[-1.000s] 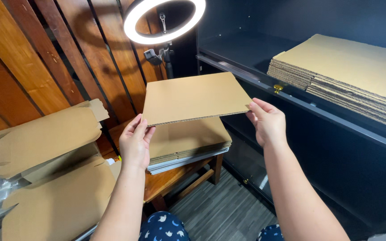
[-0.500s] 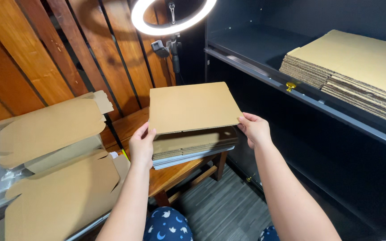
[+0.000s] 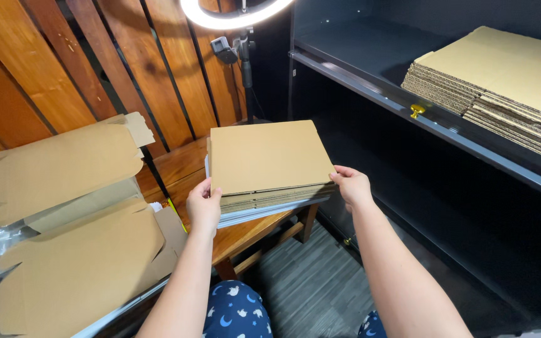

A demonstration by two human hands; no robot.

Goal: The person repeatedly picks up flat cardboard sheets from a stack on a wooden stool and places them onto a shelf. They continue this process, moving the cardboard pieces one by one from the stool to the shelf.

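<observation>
A: Room?
B: Wooden slat wall [image 3: 64, 69] at 10 o'clock, ring light [image 3: 233, 14] at 12. Dark shelf [image 3: 370, 81] at 2 holds a pile of flat cardboard [image 3: 502, 81]. Small wooden surface [image 3: 245, 235] at centre, grey plank floor [image 3: 308, 288] under it. Unfolded boxes [image 3: 70, 213] at 8.
A: Sheet?
B: Cardboard sheet [image 3: 267, 155], plain brown, flat, unmarked, on top of the stack [image 3: 277, 201] on the surface.
A: Hands?
B: Left hand [image 3: 204, 205] fingers pinch its near left corner; right hand [image 3: 352, 186] fingers closed on the near right corner.
</observation>
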